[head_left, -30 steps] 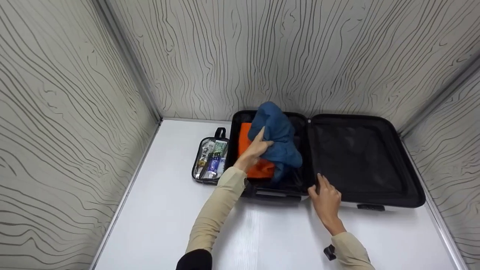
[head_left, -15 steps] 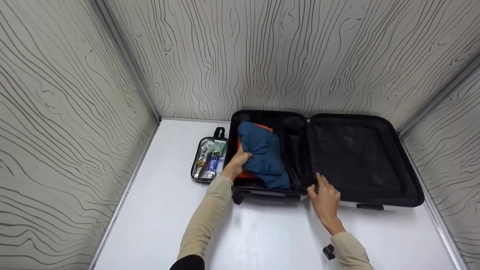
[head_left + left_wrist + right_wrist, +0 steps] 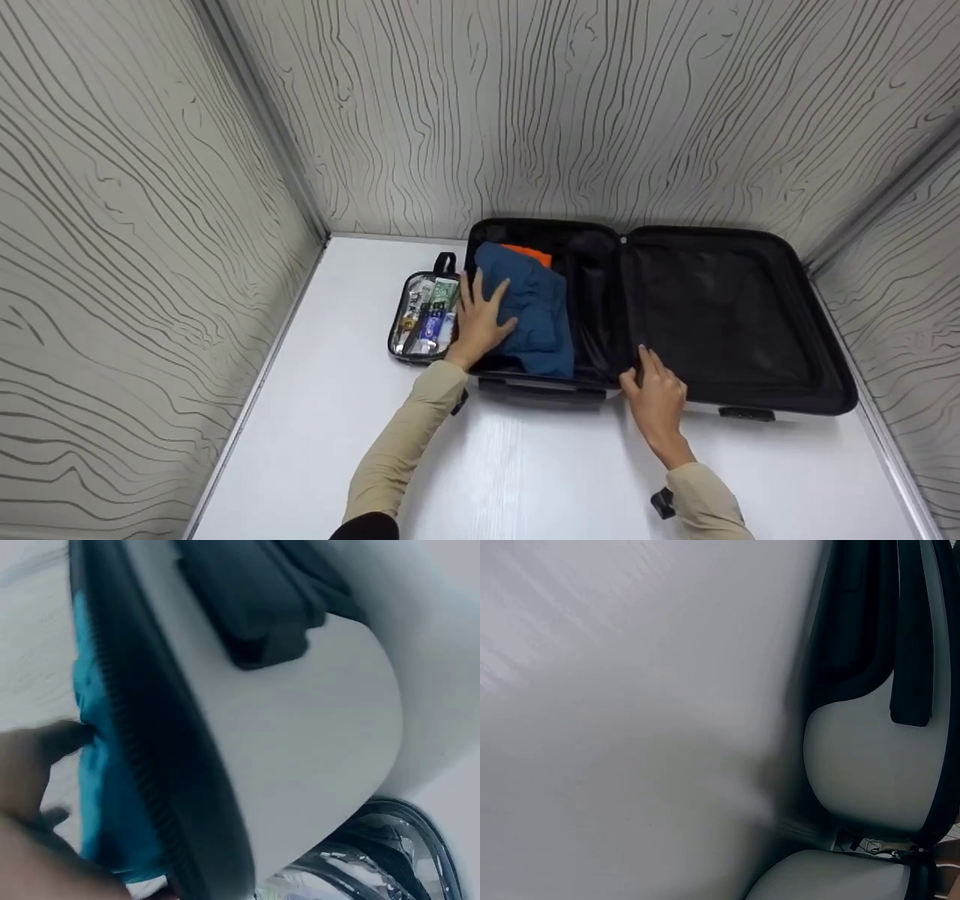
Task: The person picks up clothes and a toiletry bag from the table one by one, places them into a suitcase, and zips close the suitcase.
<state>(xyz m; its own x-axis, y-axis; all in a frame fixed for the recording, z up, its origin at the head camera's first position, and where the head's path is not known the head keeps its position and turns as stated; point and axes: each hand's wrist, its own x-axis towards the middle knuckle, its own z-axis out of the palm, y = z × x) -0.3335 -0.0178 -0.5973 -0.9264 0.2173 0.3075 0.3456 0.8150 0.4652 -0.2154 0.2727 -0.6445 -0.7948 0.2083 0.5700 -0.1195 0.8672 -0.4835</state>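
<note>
An opened black-lined suitcase (image 3: 600, 296) lies flat against the back wall. In its left half, a loosely folded blue cloth (image 3: 529, 304) covers most of an orange cloth (image 3: 530, 253). My left hand (image 3: 480, 319) spreads its fingers at the blue cloth's left edge, over the suitcase rim. The left wrist view has the thumb touching the blue cloth (image 3: 112, 787) just inside the zipper edge. My right hand (image 3: 658, 397) rests its fingers at the front of the suitcase, where the two halves meet; the right wrist view catches only a sliver of it.
A clear toiletry pouch (image 3: 425, 319) with a black handle stands against the suitcase's left side, with several tubes inside. The suitcase's right half (image 3: 720, 322) lies open, lined in black. Patterned walls enclose the white table (image 3: 337, 420) at the back and sides.
The blue cloth has come down from across the suitcase's left half and now lies flatter over the orange cloth. My left hand has let go of it and spread its fingers; the right stays put.
</note>
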